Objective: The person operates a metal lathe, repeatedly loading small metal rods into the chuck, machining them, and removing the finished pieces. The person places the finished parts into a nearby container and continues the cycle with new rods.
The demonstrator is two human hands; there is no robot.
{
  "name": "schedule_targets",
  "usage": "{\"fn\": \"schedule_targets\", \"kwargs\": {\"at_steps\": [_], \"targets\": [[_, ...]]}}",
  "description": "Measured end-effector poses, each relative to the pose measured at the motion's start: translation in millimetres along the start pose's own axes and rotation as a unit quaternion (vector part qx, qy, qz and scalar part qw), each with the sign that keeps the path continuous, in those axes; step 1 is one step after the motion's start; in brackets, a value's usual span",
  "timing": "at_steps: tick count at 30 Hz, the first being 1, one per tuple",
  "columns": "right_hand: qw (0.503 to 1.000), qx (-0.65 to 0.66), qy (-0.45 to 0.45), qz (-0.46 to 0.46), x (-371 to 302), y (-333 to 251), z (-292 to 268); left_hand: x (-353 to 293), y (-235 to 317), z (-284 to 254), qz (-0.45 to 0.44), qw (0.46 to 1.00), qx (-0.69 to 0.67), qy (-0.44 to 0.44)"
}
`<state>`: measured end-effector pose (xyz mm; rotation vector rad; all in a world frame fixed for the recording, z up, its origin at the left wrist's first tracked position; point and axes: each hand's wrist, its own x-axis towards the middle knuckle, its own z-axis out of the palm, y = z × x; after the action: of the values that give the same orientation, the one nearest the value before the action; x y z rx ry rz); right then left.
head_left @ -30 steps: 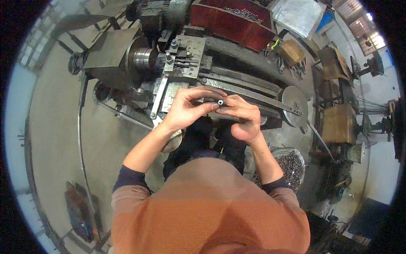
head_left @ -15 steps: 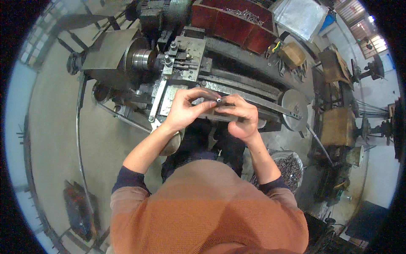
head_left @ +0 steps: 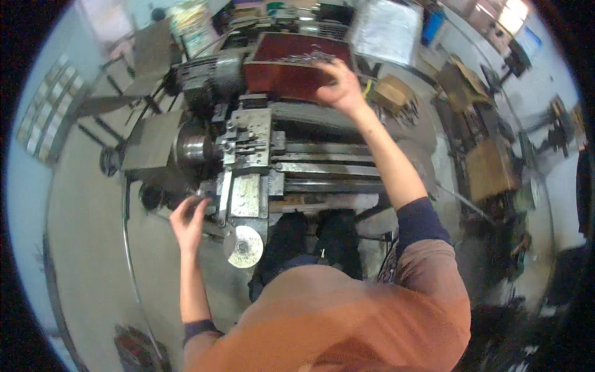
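Observation:
My right hand (head_left: 341,88) is stretched out over the near rim of a dark red box (head_left: 282,79) at the back. Its thumb and fingers are apart, with the fingertips close to a pile of small metal parts (head_left: 310,56); I see nothing held in it. My left hand (head_left: 188,222) is low at the left of the lathe carriage (head_left: 251,133), near its front controls. There the thumb and fingers are curled together at the tips, and what lies between them is too dark to make out. A round handwheel (head_left: 245,246) is just right of this hand.
The lathe chuck (head_left: 193,149) stands left of the carriage, and the bed rails (head_left: 328,168) run right beneath my right forearm. A cardboard box (head_left: 392,93) with tools beside it is right of the red box. Another machine (head_left: 489,164) stands farther right.
My hands were together over the lathe with a small metal piece and have parted. The right went up to the red box, the left down and left. The view has shifted, showing more of the back.

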<state>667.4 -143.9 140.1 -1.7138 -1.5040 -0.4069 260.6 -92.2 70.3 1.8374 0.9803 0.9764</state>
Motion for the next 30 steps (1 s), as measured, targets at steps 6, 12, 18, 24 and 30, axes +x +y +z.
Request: {"fn": "schedule_targets", "kwargs": {"at_steps": [6,12,18,24,30], "targets": [[0.988,0.058,-0.069,0.127,-143,18,-53,-12,-104,-28,-0.038,0.996,0.046,0.062],[0.901,-0.101,0.054,0.418,-359,77,-190,1,-156,-24,-0.026,0.972,0.232,0.037],[0.811,-0.259,-0.147,0.503,-478,91,-210,13,-166,-26,-0.047,0.952,0.302,0.014],[0.799,-0.324,-0.18,0.474,-484,112,-184,11,-180,-36,-0.134,0.96,0.246,0.018],[0.729,-0.313,-0.186,0.579,-493,155,-176,13,-190,-36,-0.042,0.964,0.26,0.012]]}}
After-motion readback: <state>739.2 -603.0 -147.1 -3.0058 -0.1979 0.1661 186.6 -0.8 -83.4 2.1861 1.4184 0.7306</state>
